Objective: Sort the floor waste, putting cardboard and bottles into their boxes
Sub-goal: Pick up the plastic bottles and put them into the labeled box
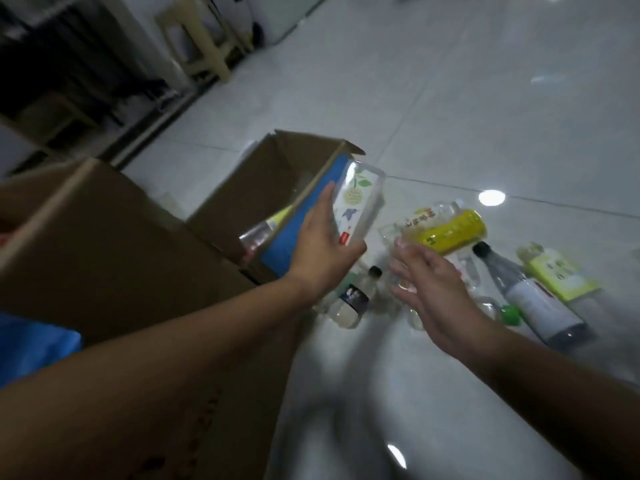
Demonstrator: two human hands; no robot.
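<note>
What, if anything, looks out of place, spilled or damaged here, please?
Nothing looks spilled or broken. Bottles lie on their sides on the floor beside the open box, such as the yellow bottle and the tall black-capped bottle, awaiting sorting; the left hand holds a leaf-label bottle at its rim.

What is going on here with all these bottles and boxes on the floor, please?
A person is sorting bottles on a tiled floor. Their left hand holds a clear labelled bottle at the rim of an open cardboard box, which has another bottle inside. The open right hand reaches toward more lying on the floor, including a yellow bottle.
</note>
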